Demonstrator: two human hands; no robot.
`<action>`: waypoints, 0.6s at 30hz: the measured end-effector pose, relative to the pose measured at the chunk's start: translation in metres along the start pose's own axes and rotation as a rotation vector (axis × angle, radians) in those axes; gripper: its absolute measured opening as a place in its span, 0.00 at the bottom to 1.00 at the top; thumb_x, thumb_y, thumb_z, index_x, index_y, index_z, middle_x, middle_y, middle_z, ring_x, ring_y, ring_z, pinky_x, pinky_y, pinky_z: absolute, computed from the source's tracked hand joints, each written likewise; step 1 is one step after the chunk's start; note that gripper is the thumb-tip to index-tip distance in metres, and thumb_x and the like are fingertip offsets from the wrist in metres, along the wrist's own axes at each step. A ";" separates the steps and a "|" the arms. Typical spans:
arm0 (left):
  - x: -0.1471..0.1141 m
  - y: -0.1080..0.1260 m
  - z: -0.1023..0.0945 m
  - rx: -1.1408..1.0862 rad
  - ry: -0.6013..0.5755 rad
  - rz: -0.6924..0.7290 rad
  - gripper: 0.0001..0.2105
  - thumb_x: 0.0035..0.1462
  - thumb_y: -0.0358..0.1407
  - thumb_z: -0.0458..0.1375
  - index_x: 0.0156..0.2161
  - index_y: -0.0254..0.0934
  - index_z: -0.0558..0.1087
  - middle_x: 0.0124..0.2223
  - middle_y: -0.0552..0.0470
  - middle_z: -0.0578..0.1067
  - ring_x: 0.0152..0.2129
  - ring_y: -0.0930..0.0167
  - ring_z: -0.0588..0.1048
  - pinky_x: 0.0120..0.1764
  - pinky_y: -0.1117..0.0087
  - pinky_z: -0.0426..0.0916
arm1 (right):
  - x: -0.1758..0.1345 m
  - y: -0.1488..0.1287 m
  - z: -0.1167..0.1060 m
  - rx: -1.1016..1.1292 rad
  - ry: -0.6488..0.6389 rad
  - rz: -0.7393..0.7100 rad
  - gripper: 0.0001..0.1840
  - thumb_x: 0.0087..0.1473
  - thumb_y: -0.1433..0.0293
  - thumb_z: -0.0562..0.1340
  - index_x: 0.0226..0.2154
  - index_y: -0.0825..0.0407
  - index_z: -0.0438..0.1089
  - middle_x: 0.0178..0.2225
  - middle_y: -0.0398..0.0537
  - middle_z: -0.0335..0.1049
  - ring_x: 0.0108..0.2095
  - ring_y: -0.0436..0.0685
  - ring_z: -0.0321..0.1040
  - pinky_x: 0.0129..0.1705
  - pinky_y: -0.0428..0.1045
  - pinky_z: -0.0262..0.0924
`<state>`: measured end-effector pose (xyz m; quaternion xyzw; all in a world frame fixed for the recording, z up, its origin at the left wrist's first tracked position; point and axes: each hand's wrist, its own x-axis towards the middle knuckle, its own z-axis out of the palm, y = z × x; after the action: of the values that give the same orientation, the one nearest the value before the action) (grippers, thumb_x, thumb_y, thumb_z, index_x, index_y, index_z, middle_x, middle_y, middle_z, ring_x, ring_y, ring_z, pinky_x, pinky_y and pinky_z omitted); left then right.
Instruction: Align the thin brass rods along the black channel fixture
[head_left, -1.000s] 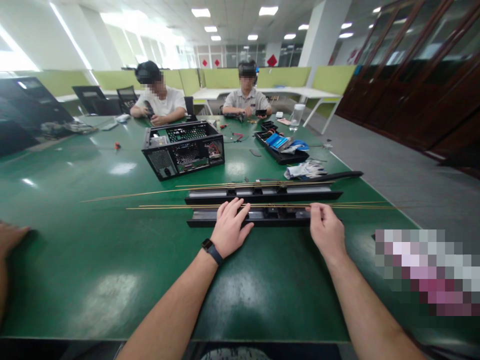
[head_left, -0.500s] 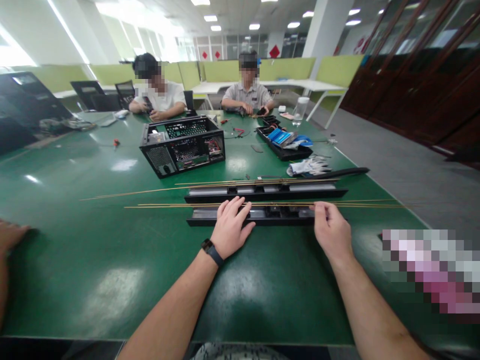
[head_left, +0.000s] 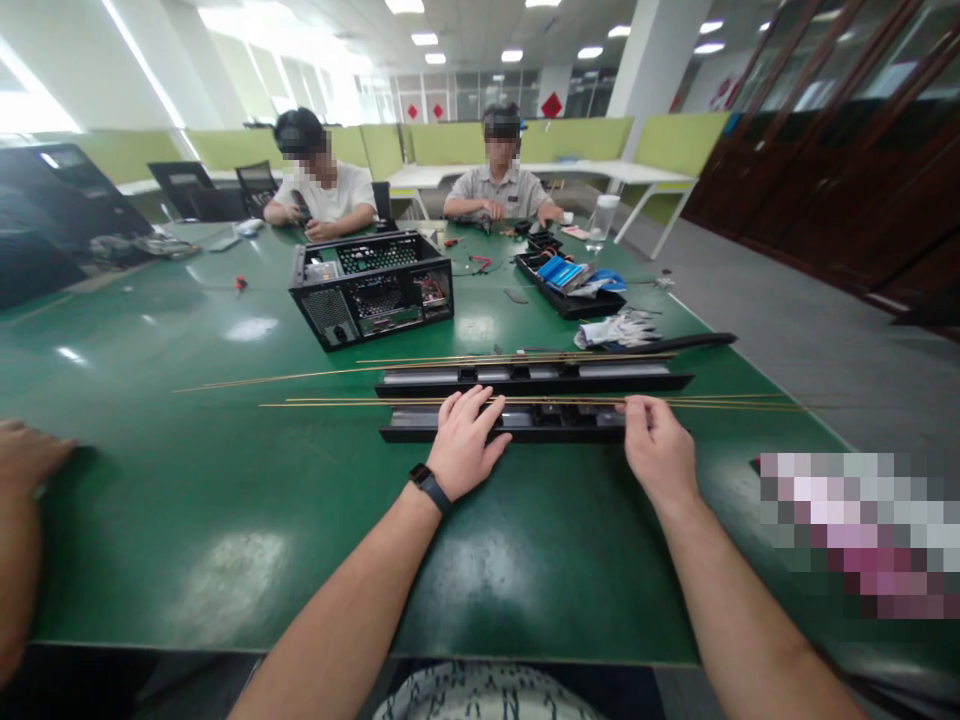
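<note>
Golden rods (head_left: 360, 402) pass beneath the left hand (head_left: 469, 440).

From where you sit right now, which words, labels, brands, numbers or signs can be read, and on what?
None can be read for certain.
White patterned cloth, bottom edge: dark letter-like marks, too unclear.
Largest red diamond-shaped sign, far back: too small.
Small dark patch on pale grey shirt: too small.
Nearest long black trough: no lettering visible.

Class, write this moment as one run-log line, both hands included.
left hand: spread over near black channel and thin rods | right hand: pinching thin rods | beyond: far black channel
</note>
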<state>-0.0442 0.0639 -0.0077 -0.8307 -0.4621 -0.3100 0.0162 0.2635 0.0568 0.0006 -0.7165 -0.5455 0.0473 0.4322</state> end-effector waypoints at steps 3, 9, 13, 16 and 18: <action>0.000 0.001 0.000 0.004 0.006 0.001 0.24 0.70 0.40 0.63 0.67 0.38 0.72 0.70 0.37 0.73 0.71 0.54 0.68 0.72 0.44 0.59 | -0.001 0.001 0.000 -0.007 -0.001 0.005 0.27 0.67 0.48 0.52 0.45 0.49 0.77 0.45 0.59 0.84 0.50 0.70 0.79 0.55 0.61 0.66; -0.001 0.001 0.000 0.003 0.005 0.001 0.24 0.70 0.39 0.63 0.68 0.38 0.71 0.70 0.37 0.72 0.71 0.53 0.67 0.73 0.44 0.58 | -0.002 0.004 -0.002 -0.018 0.006 0.014 0.26 0.68 0.48 0.53 0.46 0.48 0.77 0.45 0.58 0.84 0.49 0.69 0.79 0.54 0.60 0.67; -0.002 0.002 0.000 0.007 0.007 0.003 0.24 0.70 0.39 0.63 0.68 0.38 0.71 0.70 0.37 0.72 0.71 0.52 0.67 0.72 0.43 0.58 | -0.004 0.001 -0.001 0.002 -0.001 -0.062 0.25 0.69 0.48 0.54 0.45 0.47 0.77 0.45 0.56 0.84 0.48 0.68 0.79 0.54 0.61 0.67; -0.002 0.001 0.000 0.017 0.018 0.012 0.24 0.70 0.39 0.63 0.68 0.37 0.71 0.70 0.36 0.72 0.71 0.52 0.67 0.72 0.43 0.58 | -0.007 -0.004 0.002 0.021 -0.028 -0.188 0.24 0.69 0.49 0.54 0.45 0.47 0.77 0.45 0.55 0.84 0.48 0.67 0.79 0.55 0.61 0.67; -0.002 0.000 0.000 0.018 0.020 0.017 0.24 0.70 0.39 0.63 0.67 0.37 0.71 0.70 0.36 0.73 0.71 0.52 0.67 0.72 0.43 0.59 | -0.009 -0.005 0.003 0.032 -0.042 -0.214 0.24 0.69 0.49 0.55 0.48 0.48 0.77 0.45 0.55 0.84 0.48 0.66 0.79 0.56 0.62 0.67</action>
<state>-0.0448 0.0619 -0.0088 -0.8313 -0.4576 -0.3142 0.0308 0.2547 0.0514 -0.0012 -0.6459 -0.6271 0.0248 0.4347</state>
